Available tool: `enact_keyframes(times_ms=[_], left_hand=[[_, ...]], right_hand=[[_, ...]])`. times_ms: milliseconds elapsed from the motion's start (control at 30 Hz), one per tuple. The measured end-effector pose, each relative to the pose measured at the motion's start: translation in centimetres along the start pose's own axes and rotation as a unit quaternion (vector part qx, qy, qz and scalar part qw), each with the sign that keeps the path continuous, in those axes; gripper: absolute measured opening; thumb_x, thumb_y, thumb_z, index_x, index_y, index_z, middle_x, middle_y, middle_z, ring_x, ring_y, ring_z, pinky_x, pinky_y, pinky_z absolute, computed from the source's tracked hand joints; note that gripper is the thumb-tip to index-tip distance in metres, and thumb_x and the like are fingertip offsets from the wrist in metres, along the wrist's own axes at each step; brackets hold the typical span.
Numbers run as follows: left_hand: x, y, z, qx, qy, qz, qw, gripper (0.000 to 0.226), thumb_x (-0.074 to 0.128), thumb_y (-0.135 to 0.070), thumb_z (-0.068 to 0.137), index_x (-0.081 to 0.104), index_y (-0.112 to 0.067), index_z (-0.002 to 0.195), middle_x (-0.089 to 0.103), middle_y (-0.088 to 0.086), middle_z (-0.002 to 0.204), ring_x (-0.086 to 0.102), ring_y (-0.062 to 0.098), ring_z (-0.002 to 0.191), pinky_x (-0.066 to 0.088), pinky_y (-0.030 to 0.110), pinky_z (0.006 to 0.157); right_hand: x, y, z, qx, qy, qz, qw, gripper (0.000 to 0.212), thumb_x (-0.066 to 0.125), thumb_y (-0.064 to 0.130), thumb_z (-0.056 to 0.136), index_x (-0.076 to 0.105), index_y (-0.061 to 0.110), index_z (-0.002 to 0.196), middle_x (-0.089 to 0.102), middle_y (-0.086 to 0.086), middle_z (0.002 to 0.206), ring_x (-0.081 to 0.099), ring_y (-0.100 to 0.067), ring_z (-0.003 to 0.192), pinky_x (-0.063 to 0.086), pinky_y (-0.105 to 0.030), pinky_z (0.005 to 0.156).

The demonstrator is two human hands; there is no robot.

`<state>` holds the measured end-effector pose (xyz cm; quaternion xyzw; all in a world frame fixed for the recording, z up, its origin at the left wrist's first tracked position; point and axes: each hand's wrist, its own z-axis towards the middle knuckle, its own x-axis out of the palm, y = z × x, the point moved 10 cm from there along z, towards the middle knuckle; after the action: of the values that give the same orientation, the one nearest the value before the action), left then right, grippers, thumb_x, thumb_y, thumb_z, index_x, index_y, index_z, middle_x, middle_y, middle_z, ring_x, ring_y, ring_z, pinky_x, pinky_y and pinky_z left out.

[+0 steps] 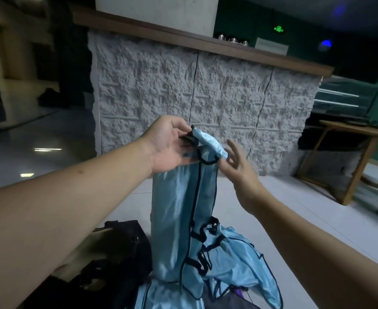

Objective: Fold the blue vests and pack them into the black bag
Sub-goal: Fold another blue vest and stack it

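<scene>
Forearms: two bare arms reach forward from the bottom corners, closest to the lens, meeting at the raised vest.
Counter front [206, 97]: broad rough white panels with a pitted, stone-like relief, split by dark vertical seams, capped by a brown wooden ledge.
Floor [273, 208]: pale glossy tiles.
Held vest [174, 219]: shiny light-blue mesh fabric edged in black piping, hanging as a long narrow column from both hands, its lower end reaching the heap below.
Vest heap [239, 264]: more blue satin-sheen cloth, crumpled, with looping black straps, lying on the floor just right of the bag.
Black bag [125, 248]: soft dark fabric, slumped, low left of the hanging vest, touching the heap.
Wooden table [351, 152]: plain frame, far right.
Left hand [168, 143]: thumb and curled fingers pinch the black-trimmed top corner of the vest.
Right hand [237, 166]: blurred; fingers spread fairly wide, tips touching the bunched top edge, grip uncertain.
</scene>
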<state>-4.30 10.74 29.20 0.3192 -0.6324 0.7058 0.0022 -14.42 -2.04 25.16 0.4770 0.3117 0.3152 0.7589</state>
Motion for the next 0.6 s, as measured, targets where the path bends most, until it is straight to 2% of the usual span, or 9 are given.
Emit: enact_keyframes(times_ms=[33,100,167,233,300,367,433,533,600], left_hand=[[0.3,0.0,-0.2,0.001,0.006,-0.016,1.0,0.046,0.05,-0.008,0.073,0.056,0.003,0.118,0.057,0.021,0.113,0.059,0.035,0.106,0.055,0.048,0.102],[0.8,0.0,-0.4,0.004,0.014,-0.04,0.999,0.041,0.043,0.001,0.078,0.053,0.001,0.118,0.057,0.024,0.115,0.06,0.037,0.107,0.057,0.045,0.1],[1.0,0.2,-0.5,0.008,0.015,-0.051,0.999,0.043,0.039,0.009,0.079,0.052,0.001,0.119,0.057,0.026,0.12,0.061,0.038,0.113,0.057,0.045,0.099],[0.5,0.4,-0.5,0.013,-0.003,-0.037,0.999,0.042,0.035,0.017,0.083,0.057,0.008,0.117,0.062,0.029,0.12,0.065,0.037,0.11,0.061,0.041,0.091],[0.0,0.4,-0.4,0.027,-0.02,-0.012,0.999,0.041,0.034,0.019,0.09,0.058,0.015,0.122,0.064,0.031,0.125,0.069,0.034,0.106,0.062,0.037,0.087],[-0.6,0.0,-0.4,0.047,-0.034,0.011,0.998,0.038,0.041,0.017,0.094,0.059,0.016,0.127,0.064,0.031,0.129,0.068,0.032,0.106,0.061,0.036,0.089],[-1.0,-0.4,-0.3,0.063,-0.037,0.036,0.997,0.029,0.052,0.008,0.096,0.064,0.011,0.123,0.066,0.029,0.125,0.066,0.03,0.106,0.061,0.034,0.09],[-0.7,-0.6,-0.1,0.081,-0.015,0.071,0.994,0.026,0.066,-0.005,0.093,0.069,0.008,0.116,0.07,0.027,0.118,0.066,0.031,0.105,0.061,0.039,0.091],[-1.0,-1.0,0.0,0.108,-0.036,0.106,0.988,0.018,0.068,0.003,0.09,0.071,0.006,0.107,0.073,0.023,0.108,0.068,0.033,0.101,0.059,0.045,0.096]], right_hand=[[0.7,-0.1,-0.1,-0.015,0.026,-0.029,0.999,0.104,0.086,0.056,0.069,0.033,0.04,0.157,0.041,0.008,0.16,0.04,-0.01,0.145,0.037,-0.04,0.116],[2.1,0.2,0.0,-0.044,0.053,-0.088,0.994,0.099,0.095,0.03,0.068,0.042,0.037,0.152,0.056,0.01,0.147,0.051,-0.007,0.136,0.046,-0.034,0.109],[2.6,0.7,0.2,-0.051,0.025,-0.078,0.995,0.067,0.089,0.004,0.073,0.06,0.024,0.13,0.072,0.008,0.113,0.068,-0.004,0.105,0.057,-0.027,0.086],[2.6,1.8,0.5,-0.06,-0.025,-0.057,0.996,0.026,0.076,-0.007,0.084,0.067,0.012,0.101,0.072,0.011,0.081,0.066,0.0,0.072,0.053,-0.021,0.066],[2.3,2.3,0.9,-0.047,-0.058,-0.045,0.996,0.011,0.07,-0.002,0.093,0.069,0.006,0.086,0.067,0.008,0.069,0.058,-0.005,0.063,0.047,-0.023,0.062],[2.7,3.0,1.2,-0.04,-0.047,-0.044,0.997,0.009,0.071,0.002,0.093,0.069,0.0,0.085,0.064,0.003,0.069,0.055,-0.008,0.065,0.044,-0.027,0.065],[3.5,3.6,1.2,-0.035,-0.002,-0.031,0.999,0.004,0.073,0.002,0.091,0.072,0.003,0.088,0.069,0.002,0.072,0.062,-0.009,0.068,0.05,-0.031,0.067],[5.0,5.0,0.5,-0.027,0.063,0.029,0.997,0.023,0.073,0.016,0.093,0.071,-0.002,0.108,0.075,-0.017,0.094,0.073,-0.031,0.087,0.06,-0.05,0.081],[5.3,5.9,0.6,-0.039,0.047,0.017,0.998,0.027,0.063,0.025,0.103,0.071,0.0,0.107,0.076,-0.02,0.095,0.075,-0.034,0.086,0.061,-0.053,0.08]])
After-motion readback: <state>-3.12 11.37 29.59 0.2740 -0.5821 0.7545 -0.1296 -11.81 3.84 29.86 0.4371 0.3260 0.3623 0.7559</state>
